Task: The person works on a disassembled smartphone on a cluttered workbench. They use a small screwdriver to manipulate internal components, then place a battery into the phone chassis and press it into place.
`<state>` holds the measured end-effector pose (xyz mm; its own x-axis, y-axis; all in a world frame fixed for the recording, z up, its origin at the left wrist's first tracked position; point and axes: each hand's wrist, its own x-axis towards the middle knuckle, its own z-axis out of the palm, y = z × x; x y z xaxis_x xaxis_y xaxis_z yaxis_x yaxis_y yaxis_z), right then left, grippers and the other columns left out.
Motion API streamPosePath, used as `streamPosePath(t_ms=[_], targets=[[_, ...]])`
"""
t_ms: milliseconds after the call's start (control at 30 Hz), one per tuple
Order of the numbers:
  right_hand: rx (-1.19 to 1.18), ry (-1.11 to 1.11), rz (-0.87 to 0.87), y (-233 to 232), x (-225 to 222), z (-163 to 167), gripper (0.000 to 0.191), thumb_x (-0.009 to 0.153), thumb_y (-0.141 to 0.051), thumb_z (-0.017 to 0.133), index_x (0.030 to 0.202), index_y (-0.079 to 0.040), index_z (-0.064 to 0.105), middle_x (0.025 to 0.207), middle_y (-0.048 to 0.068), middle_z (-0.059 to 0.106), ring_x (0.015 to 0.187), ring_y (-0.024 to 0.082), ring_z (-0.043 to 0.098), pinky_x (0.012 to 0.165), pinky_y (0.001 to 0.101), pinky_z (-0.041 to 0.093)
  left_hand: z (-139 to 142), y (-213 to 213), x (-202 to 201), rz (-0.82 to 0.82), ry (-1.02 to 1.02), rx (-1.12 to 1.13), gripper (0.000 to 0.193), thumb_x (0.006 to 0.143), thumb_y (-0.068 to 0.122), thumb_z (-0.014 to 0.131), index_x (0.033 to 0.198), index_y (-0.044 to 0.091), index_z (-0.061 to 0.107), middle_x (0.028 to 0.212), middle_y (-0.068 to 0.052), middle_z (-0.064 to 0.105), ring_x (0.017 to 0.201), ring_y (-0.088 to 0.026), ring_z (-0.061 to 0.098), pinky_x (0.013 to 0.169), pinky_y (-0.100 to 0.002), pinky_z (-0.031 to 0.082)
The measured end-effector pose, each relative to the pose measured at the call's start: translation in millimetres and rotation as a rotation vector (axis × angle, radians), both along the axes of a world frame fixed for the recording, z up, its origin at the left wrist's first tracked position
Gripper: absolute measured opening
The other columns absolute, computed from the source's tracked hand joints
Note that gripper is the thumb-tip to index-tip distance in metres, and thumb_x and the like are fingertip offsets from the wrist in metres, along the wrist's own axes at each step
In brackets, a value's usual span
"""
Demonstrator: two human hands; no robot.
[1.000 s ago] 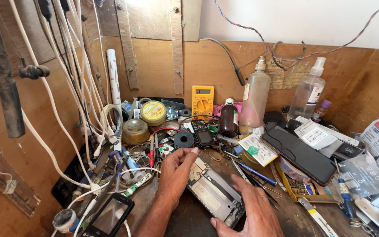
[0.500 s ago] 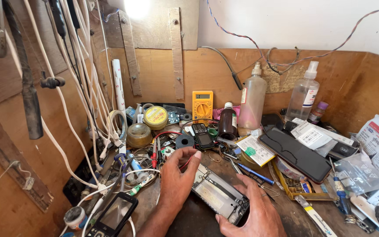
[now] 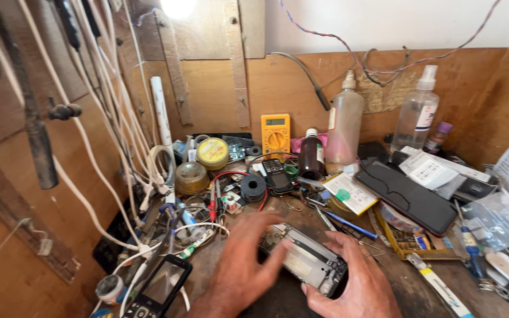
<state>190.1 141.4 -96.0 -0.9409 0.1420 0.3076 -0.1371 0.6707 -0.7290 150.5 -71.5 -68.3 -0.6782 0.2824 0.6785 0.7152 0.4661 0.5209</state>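
Observation:
An opened phone body (image 3: 306,259) with bare metal insides lies slanted on the dark wooden bench, near the front edge. My left hand (image 3: 244,265) rests on its left end, fingers spread and pressing down on it. My right hand (image 3: 354,280) cups its right end, with the thumb and fingers curled around the lower corner. Both hands touch the phone body together.
A yellow multimeter (image 3: 276,134), two spray bottles (image 3: 344,121) (image 3: 417,112), a small brown bottle (image 3: 311,155) and a solder tin (image 3: 212,153) stand at the back. A black keypad phone (image 3: 158,287) lies front left, a black case (image 3: 406,196) right. White cables (image 3: 113,135) hang left.
My left hand has slid down and to the right onto the phone body. My right hand has closed further around its right end. The camera has dipped slightly.

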Motion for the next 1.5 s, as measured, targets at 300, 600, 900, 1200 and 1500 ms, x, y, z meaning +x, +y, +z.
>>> streamPosePath(t_ms=[300,600,900,1200,1500], targets=[[-0.089,-0.039,-0.014,-11.1,-5.4,-3.3,0.107,0.05,-0.032,0.096,0.145,-0.02,0.047,0.125,0.015,0.073,0.119,0.025,0.071,0.102,0.039,0.053,3.5,-9.7,-2.6,-0.179,0.131,-0.321,0.072,0.095,0.052,0.068,0.139,-0.004,0.054,0.149,-0.022,0.055,0.145,-0.04,0.044,0.119,-0.056,0.026],[-0.144,0.108,0.076,-8.4,-12.6,-12.3,0.107,0.053,-0.03,0.092,0.147,-0.015,0.044,0.123,0.016,0.075,0.121,0.025,0.072,0.1,0.0395,0.054,15.6,-23.3,-7.7,-0.288,0.101,-0.378,0.071,0.097,0.053,0.067,0.143,0.0,0.054,0.145,-0.019,0.06,0.145,-0.036,0.049,0.122,-0.054,0.028],[-0.174,0.013,0.251,3.7,-23.8,4.2,0.111,0.054,-0.028,0.1,0.148,-0.016,0.043,0.13,0.012,0.07,0.125,0.024,0.062,0.108,0.0408,0.045,68.3,-39.9,-33.3,-0.366,-0.095,-0.639,0.096,0.071,0.043,0.088,0.146,0.001,0.048,0.136,-0.02,0.06,0.134,-0.038,0.05,0.114,-0.051,0.029],[-0.224,-0.017,0.323,13.4,-52.0,-7.7,0.11,0.059,-0.027,0.099,0.151,-0.01,0.04,0.135,0.017,0.067,0.13,0.027,0.059,0.116,0.0457,0.036,76.7,-38.1,-53.7,-0.326,-0.365,-0.639,0.083,0.063,0.035,0.091,0.134,0.007,0.058,0.128,-0.017,0.063,0.132,-0.034,0.053,0.111,-0.044,0.04],[-0.222,0.257,0.137,4.9,-55.2,-10.3,0.071,0.069,-0.022,0.089,0.134,-0.006,0.064,0.127,0.015,0.069,0.123,0.029,0.065,0.107,0.0436,0.045,74.1,-44.3,-69.2,-0.268,-0.357,-0.639,0.086,0.062,0.036,0.092,0.133,-0.001,0.06,0.131,-0.02,0.059,0.129,-0.037,0.052,0.108,-0.045,0.04]])
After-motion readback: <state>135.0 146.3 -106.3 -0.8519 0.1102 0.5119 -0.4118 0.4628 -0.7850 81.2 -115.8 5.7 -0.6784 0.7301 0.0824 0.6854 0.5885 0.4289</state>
